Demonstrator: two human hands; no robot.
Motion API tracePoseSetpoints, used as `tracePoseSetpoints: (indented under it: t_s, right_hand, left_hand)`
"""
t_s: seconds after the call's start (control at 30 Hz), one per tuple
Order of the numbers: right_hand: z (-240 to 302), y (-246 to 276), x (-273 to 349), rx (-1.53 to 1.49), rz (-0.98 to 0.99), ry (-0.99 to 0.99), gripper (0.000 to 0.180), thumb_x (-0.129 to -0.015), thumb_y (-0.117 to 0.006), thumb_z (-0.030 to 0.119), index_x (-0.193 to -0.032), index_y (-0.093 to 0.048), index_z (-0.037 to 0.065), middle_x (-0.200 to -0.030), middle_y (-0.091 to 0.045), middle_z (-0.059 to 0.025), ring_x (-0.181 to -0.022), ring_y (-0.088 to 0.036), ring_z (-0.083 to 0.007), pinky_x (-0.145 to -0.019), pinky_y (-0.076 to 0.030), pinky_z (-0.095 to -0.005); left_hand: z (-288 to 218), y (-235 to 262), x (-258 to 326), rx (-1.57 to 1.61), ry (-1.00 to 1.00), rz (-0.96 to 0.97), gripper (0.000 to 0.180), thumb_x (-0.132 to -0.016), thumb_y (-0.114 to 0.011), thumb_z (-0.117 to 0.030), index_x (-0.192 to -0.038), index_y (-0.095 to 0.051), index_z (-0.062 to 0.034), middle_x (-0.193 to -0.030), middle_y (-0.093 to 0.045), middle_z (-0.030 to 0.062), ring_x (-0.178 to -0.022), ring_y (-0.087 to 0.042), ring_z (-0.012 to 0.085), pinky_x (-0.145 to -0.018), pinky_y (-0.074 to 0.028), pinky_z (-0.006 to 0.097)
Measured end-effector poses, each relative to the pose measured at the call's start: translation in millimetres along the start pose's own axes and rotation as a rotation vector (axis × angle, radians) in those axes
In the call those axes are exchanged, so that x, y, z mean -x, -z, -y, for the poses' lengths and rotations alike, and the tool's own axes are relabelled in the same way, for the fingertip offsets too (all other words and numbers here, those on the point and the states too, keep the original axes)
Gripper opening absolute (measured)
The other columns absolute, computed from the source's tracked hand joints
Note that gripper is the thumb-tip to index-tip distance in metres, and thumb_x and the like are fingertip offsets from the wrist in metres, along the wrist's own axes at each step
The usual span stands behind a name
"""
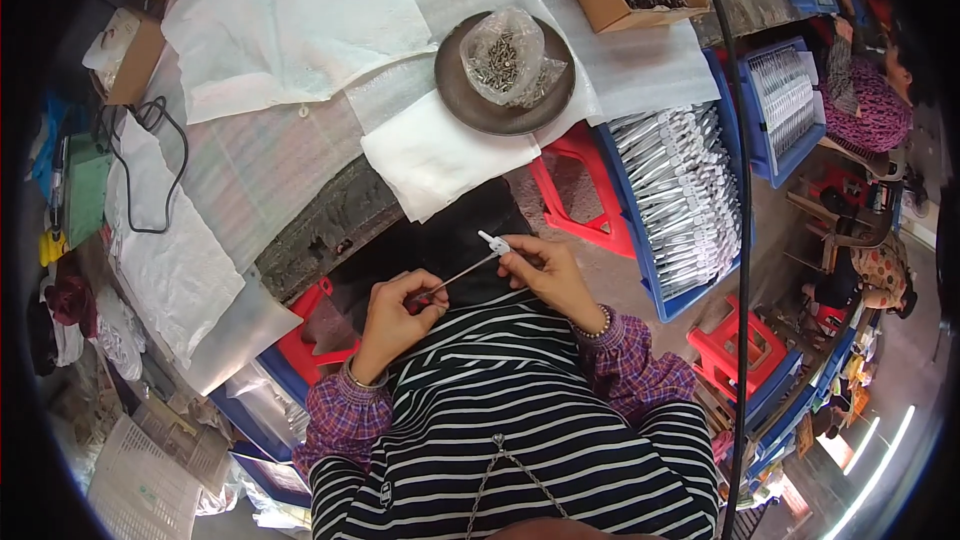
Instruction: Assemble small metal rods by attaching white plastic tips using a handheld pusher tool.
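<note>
Above my lap, a thin metal rod (470, 270) slants between my two hands. My left hand (398, 318) pinches its lower end, with fingers closed. At the upper end is a small white plastic piece (494, 243), which my right hand (545, 275) grips between thumb and fingers. How the rod joins the white piece is too small to tell. Ahead on the table stands a round dark dish (462, 105). In it lies a clear plastic bag (530, 38) of small metal parts (497, 62) that look like screws or pins.
Right of me, a blue crate (655, 285) holds many silver-and-white pieces beside a red stool (590, 210). A black cable (745, 240) runs down the right side. A cardboard box (625, 12) of dark metal parts stands at the back. Co-workers sit far right.
</note>
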State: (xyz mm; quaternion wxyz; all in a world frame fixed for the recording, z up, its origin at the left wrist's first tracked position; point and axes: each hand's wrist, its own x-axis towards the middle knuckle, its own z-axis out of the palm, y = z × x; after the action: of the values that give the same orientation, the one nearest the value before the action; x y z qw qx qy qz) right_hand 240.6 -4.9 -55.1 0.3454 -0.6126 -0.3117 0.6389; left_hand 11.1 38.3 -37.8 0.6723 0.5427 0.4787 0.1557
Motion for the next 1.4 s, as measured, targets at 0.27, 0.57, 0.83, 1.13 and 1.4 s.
tracePoseSetpoints:
  t_s: [0.27, 0.57, 0.83, 1.13, 1.4]
  right_hand:
    - [-1.5, -0.3, 0.4, -0.016, -0.002, -0.019, 0.028, -0.087, -0.061, 0.012, -0.111, -0.061, -0.002, -0.072, -0.065, -0.0039, -0.057, -0.056, -0.0053, -0.053, -0.046, -0.0194]
    - [6.5, -4.7, 3.0, -0.006, 0.018, -0.041, 0.028, -0.087, -0.06, 0.012, -0.112, -0.061, -0.002, -0.071, -0.064, -0.0037, -0.058, -0.056, -0.0053, -0.054, -0.047, -0.0196]
    - [5.2, -3.1, 3.2, 0.031, 0.037, -0.029, 0.028, -0.087, -0.06, 0.012, -0.112, -0.061, -0.002, -0.072, -0.065, -0.0035, -0.058, -0.056, -0.0054, -0.053, -0.046, -0.0195]
    - [6.0, -3.0, 3.0, 0.025, 0.033, -0.034, 0.028, -0.087, -0.06, 0.012, -0.111, -0.061, -0.002, -0.071, -0.064, -0.0036, -0.056, -0.055, -0.005, -0.052, -0.046, -0.0194]
    - [0.3, -2.5, 2.6, 0.012, 0.025, -0.028, 0.029, -0.087, -0.061, 0.011, -0.112, -0.061, -0.002, -0.071, -0.064, -0.0035, -0.055, -0.055, -0.0047, -0.051, -0.045, -0.0193]
  left_hand:
    - [4.2, 0.2, -0.6, 0.122, 0.028, 0.022, 0.017, -0.068, -0.06, 0.012, -0.082, -0.057, 0.0031, -0.075, -0.059, 0.0034, -0.072, -0.058, 0.0081, -0.069, -0.048, 0.021]
    - [3.8, 1.6, -2.7, 0.24, 0.043, 0.026, 0.016, -0.069, -0.06, 0.012, -0.082, -0.057, 0.0035, -0.074, -0.059, 0.0016, -0.073, -0.056, 0.0063, -0.07, -0.047, 0.02]
    - [6.1, -2.7, -2.4, 0.183, 0.034, -0.006, 0.014, -0.075, -0.063, 0.005, -0.089, -0.063, 0.0027, -0.078, -0.062, 0.0007, -0.069, -0.055, 0.0042, -0.068, -0.045, 0.018]
    - [9.2, -3.1, -4.2, 0.245, 0.002, -0.013, 0.012, -0.076, -0.062, 0.003, -0.088, -0.063, 0.0031, -0.084, -0.064, 0.0037, -0.079, -0.057, 0.007, -0.073, -0.044, 0.02]
    - [7.4, -2.0, -4.8, 0.204, 0.034, -0.021, 0.01, -0.074, -0.062, 0.005, -0.084, -0.061, 0.0036, -0.087, -0.064, 0.0065, -0.082, -0.058, 0.0101, -0.075, -0.045, 0.023]
